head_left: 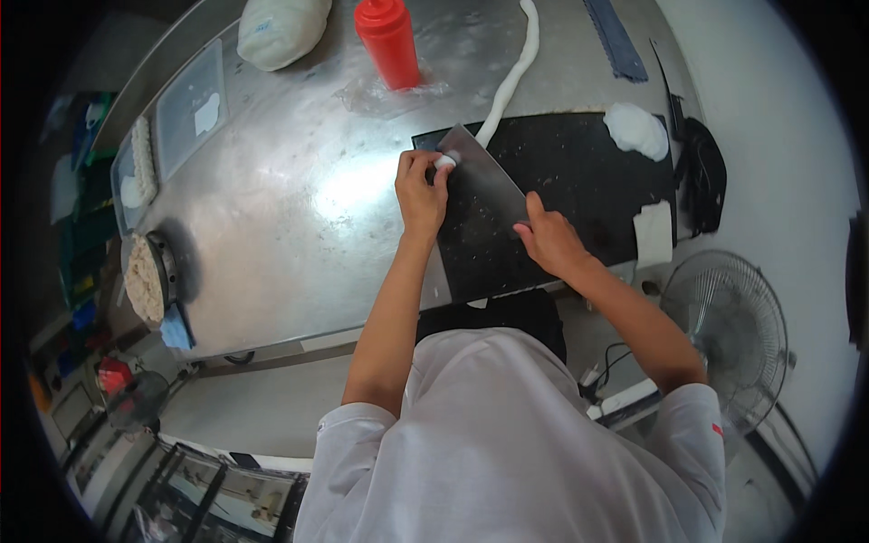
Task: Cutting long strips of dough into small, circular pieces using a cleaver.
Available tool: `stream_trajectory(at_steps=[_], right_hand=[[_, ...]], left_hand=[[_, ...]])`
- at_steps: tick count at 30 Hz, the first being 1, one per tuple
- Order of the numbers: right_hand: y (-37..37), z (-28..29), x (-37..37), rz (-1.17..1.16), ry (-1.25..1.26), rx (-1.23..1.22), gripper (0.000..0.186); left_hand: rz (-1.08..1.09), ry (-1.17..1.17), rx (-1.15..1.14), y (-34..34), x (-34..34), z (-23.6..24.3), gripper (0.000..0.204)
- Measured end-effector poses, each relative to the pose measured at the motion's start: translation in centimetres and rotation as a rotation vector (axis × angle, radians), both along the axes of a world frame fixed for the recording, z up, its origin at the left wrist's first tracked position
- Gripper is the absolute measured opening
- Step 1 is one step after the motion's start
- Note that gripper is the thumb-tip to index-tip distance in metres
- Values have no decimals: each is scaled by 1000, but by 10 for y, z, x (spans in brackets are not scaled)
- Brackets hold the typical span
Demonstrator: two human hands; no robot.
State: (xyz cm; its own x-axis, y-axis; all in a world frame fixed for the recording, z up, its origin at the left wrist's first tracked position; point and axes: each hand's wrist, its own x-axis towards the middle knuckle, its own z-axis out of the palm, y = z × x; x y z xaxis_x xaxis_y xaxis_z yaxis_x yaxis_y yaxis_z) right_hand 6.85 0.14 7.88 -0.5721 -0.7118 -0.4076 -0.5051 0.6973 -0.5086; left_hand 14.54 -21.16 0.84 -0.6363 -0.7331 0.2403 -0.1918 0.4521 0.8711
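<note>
Portioning of long white dough rope (514,77), near end at far edge of black rectangular board (579,195), seems in hand. Hands apart: left hand (422,192) pinches small white dough piece (444,162); right hand (550,237) grips broad rectangular metal blade (489,176). Next cut calls for left fingertips clear of edge. Far side: red plastic squeeze bottle (389,43), contents hidden. Left: round dark pan (166,262), crumbly beige mass (143,279) inside.

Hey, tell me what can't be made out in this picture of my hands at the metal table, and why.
All in the head view:
- Flat blade: its grip is hidden by the right hand.
- Small white piece: partly covered by the left hand's fingers.
- Long white rope: its near end is lost at the blade.
- White bundle: cut off by the top edge.
</note>
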Motion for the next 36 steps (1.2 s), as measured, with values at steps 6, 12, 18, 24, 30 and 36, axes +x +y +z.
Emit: stream_trajectory(at_steps=[6,12,18,24,30,36], right_hand=[[41,-23,103,-572,104,-285,44],[121,0,213,-1417,-24,-405,29],[124,-9,284,-1734,168,-498,25],[99,2,273,-1821,-128,-672,25],[152,17,199,-1596,-80,-658,26],[196,14,88,-1484,-21,-1032,25]], left_hand=[[-204,-10,226,22,20,16,17],[-1146,-188,-66,99,1,54,17],[-1343,-649,-591,124,-51,42,26],[-1205,-912,-791,155,-79,66,62],[-1504,-895,-763,184,-99,61,62],[-1289,-434,-783,191,-50,9,94]])
